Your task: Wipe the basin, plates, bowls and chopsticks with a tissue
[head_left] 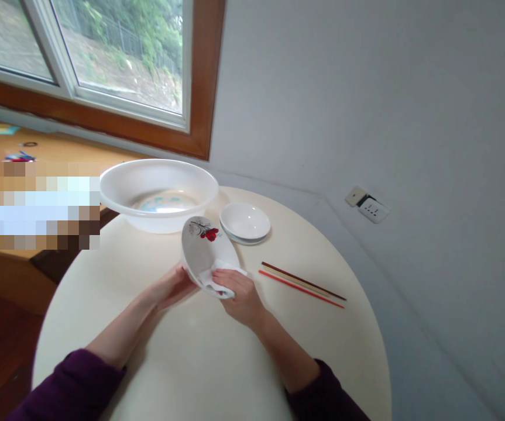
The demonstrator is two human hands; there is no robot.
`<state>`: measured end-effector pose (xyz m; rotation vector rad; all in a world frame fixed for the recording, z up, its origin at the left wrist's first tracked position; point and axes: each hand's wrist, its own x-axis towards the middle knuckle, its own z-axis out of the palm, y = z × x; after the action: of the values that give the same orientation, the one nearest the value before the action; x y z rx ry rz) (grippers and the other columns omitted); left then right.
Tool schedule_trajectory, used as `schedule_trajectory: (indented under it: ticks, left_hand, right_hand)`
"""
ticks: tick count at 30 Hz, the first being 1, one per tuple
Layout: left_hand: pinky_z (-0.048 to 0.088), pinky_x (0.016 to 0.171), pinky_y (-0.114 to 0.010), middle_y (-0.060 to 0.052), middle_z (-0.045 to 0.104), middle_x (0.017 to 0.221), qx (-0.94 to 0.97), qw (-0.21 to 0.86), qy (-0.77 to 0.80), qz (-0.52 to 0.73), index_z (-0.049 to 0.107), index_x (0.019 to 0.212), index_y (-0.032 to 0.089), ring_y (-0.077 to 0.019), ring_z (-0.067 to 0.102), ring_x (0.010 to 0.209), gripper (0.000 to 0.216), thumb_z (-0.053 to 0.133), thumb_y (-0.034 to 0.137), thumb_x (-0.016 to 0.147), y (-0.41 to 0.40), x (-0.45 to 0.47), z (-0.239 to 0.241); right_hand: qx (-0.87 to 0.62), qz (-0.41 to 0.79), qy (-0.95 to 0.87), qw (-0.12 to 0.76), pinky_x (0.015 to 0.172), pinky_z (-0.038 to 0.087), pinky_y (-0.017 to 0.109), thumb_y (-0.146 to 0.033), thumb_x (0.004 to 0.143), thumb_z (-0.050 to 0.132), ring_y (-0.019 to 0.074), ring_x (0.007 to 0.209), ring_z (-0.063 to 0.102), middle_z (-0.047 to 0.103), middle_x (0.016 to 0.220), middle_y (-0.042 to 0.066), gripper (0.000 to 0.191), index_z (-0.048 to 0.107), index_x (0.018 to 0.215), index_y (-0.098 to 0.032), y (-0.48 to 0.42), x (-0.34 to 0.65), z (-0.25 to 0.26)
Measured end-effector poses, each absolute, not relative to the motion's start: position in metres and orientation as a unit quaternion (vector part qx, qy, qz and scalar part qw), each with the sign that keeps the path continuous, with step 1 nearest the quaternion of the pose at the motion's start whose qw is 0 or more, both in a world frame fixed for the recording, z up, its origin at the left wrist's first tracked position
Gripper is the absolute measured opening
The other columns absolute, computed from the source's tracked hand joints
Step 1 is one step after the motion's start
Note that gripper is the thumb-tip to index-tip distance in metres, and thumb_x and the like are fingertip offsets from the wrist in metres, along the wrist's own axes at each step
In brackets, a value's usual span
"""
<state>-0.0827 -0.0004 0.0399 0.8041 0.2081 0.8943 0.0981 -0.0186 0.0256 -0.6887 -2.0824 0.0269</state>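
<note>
Two purple sleeves (74,383) are lying nearest the camera, one at each side of the lower edge, with bare forearms extending from them over a cream round bench (199,374). The left hand (179,286) is gripping the dish (206,248) at its lower left side; most of its fingers are being hidden by the dish. The right hand (242,295) is pinching a white cloth (208,279), its fingers bending over the near rim and pressing the cloth against the inner face. The dish is standing tilted between the hands, near the middle of the bench, and is showing a red flower and dark sprigs at its far end. Whether its underside is touching the bench, I cannot tell. A translucent basin (160,221) is sitting behind it to the left, bluish marks showing on its floor. Small white dishes (244,219) are resting in a stack just right of the basin. Chopsticks (300,285), dark brown, pale and orange-red, are lying side by side to the right of the right hand. A socket (374,209) is occupying the wall (410,105) at right, and a wood-framed window (120,52) is overlooking greenery at upper left.
</note>
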Motion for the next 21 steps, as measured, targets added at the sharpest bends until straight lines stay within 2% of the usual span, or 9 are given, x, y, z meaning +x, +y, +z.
schedule_trajectory:
  ticks: [2,5,8,12,17,19,21]
  left_hand:
    - [0.031,0.102,-0.045,-0.015,0.06,0.118,0.391,0.794,0.127,0.449,0.051,0.124,0.018,-0.0352,0.044,0.119,0.082,0.081,0.039,0.051,-0.002,-0.081,0.036]
    - [0.034,0.101,-0.042,-0.01,0.062,0.117,0.365,0.771,0.164,0.495,0.051,0.123,0.023,-0.0319,0.047,0.117,0.073,0.079,0.034,0.056,0.001,-0.082,0.026]
    - [0.034,0.101,-0.041,-0.008,0.065,0.111,0.344,0.783,0.162,0.493,0.056,0.118,0.021,-0.0308,0.047,0.118,0.061,0.073,0.041,0.063,0.008,-0.087,0.017]
    - [0.031,0.103,-0.044,-0.008,0.068,0.105,0.335,0.809,0.124,0.468,0.062,0.112,0.019,-0.0324,0.044,0.12,0.059,0.065,0.054,0.065,0.012,-0.092,0.016]
    - [0.026,0.106,-0.043,-0.005,0.068,0.106,0.317,0.821,0.138,0.454,0.06,0.116,0.021,-0.0307,0.043,0.122,0.049,0.057,0.047,0.074,0.007,-0.095,0.027]
    - [0.025,0.107,-0.043,-0.006,0.066,0.109,0.311,0.823,0.137,0.455,0.059,0.118,0.02,-0.0306,0.042,0.122,0.05,0.054,0.047,0.076,0.006,-0.096,0.03]
    - [0.024,0.107,-0.044,-0.007,0.065,0.113,0.305,0.828,0.123,0.455,0.059,0.118,0.019,-0.0309,0.041,0.123,0.05,0.053,0.047,0.077,0.007,-0.095,0.03]
  right_hand:
    - [-0.282,0.016,-0.842,0.46,0.084,0.052,0.031,-0.015,0.082,0.05,0.0175,0.094,0.064,0.07,0.092,0.008,0.019,0.06,0.098,-0.019,-0.021,0.096,0.027]
    - [-0.271,0.023,-0.85,0.452,0.084,0.052,0.031,-0.015,0.082,0.049,0.0175,0.095,0.063,0.07,0.092,0.008,0.021,0.059,0.101,-0.019,-0.024,0.094,0.031]
    - [-0.263,0.022,-0.857,0.443,0.083,0.052,0.031,-0.013,0.081,0.049,0.0175,0.094,0.063,0.069,0.094,0.009,0.024,0.057,0.104,-0.018,-0.025,0.094,0.034]
    - [-0.237,-0.001,-0.871,0.43,0.084,0.052,0.032,-0.011,0.077,0.048,0.0181,0.096,0.062,0.068,0.095,0.01,0.03,0.054,0.105,-0.017,-0.023,0.097,0.037]
    - [-0.227,-0.05,-0.876,0.423,0.086,0.051,0.032,-0.006,0.07,0.047,0.0188,0.1,0.06,0.067,0.097,0.011,0.032,0.055,0.1,-0.016,-0.017,0.106,0.038]
    - [-0.247,-0.066,-0.878,0.404,0.094,0.045,0.037,-0.005,0.071,0.047,0.0196,0.104,0.058,0.067,0.101,0.011,0.033,0.056,0.1,-0.016,-0.014,0.11,0.036]
    - [-0.273,-0.08,-0.881,0.377,0.104,0.031,0.047,-0.005,0.073,0.046,0.0205,0.108,0.056,0.066,0.107,0.01,0.034,0.056,0.103,-0.017,-0.011,0.114,0.034]
